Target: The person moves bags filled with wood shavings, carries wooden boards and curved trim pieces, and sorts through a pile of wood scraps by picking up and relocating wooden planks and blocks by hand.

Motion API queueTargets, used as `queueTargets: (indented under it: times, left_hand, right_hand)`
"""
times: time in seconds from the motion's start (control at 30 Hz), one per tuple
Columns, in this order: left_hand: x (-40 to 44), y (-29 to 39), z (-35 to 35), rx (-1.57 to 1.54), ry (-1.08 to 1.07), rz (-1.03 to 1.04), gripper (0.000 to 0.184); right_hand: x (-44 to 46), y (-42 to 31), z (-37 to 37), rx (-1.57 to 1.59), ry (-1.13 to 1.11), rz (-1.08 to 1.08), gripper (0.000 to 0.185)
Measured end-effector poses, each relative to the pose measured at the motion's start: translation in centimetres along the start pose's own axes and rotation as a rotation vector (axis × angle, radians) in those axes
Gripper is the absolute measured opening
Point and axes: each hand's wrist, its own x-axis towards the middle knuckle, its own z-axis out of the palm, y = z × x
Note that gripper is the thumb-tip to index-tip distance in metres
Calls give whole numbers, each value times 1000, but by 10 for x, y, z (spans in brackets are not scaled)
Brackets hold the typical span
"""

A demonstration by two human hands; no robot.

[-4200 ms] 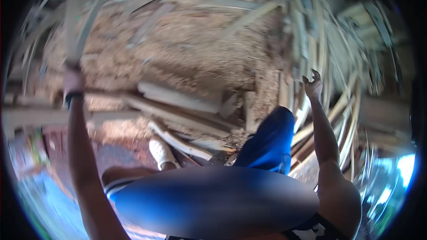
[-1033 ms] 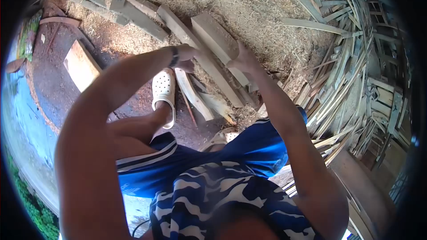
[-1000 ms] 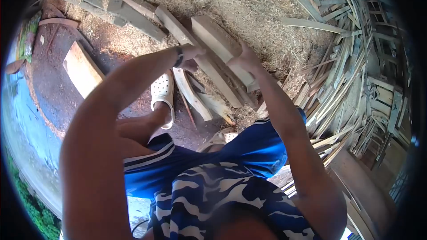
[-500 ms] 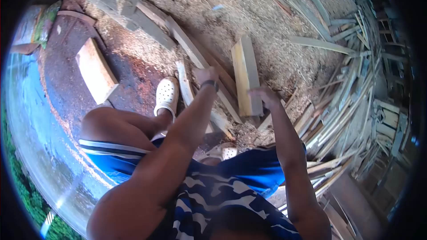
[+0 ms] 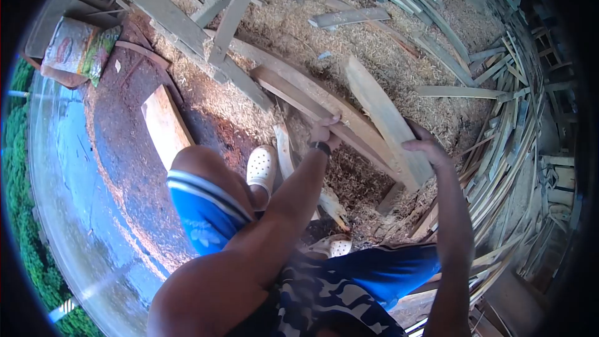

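Observation:
My left hand (image 5: 326, 131), with a dark band at the wrist, is closed around a long narrow wooden plank (image 5: 290, 92) that slants across the sawdust. To its right, my right hand (image 5: 429, 146) grips the edge of a wide wooden board (image 5: 384, 112). The thumb lies on the board's broad face; the other fingers are partly hidden at its far edge. The board's lower end overlaps another long plank (image 5: 349, 109) lying behind the narrow one. A short, rough wood strip (image 5: 284, 153) lies between my left arm and my foot.
A pale wood block (image 5: 163, 122) lies on the dark ground at left. Grey timber beams (image 5: 181, 31) stand at upper left near a printed sack (image 5: 72, 50). Piled wood strips (image 5: 499, 143) line the right side. My feet wear white clogs (image 5: 261, 167).
The wide board has turned, its broad face now showing and its top leaning left. My right hand has moved onto its edge, while my left hand now grips the narrow plank. The view has shifted.

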Motion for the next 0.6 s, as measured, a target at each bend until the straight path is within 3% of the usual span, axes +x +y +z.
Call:
queueTargets:
  times: [0.2, 0.4, 0.5, 0.6]
  left_hand:
    - [-48, -24, 99, -181, 92, -36, 30]
    - [-118, -73, 186, -196, 180, -220, 28]
    - [-174, -99, 237, -44, 286, -209, 23]
    - [-246, -98, 287, 195, 338, -332, 20]
  right_hand:
    - [-52, -46, -30, 46, 53, 204, 82]
    - [-183, -75, -69, 250, 245, 137, 78]
    - [-271, -101, -84, 280, 240, 65, 71]
    - [-371, -134, -105, 345, 302, 165, 64]
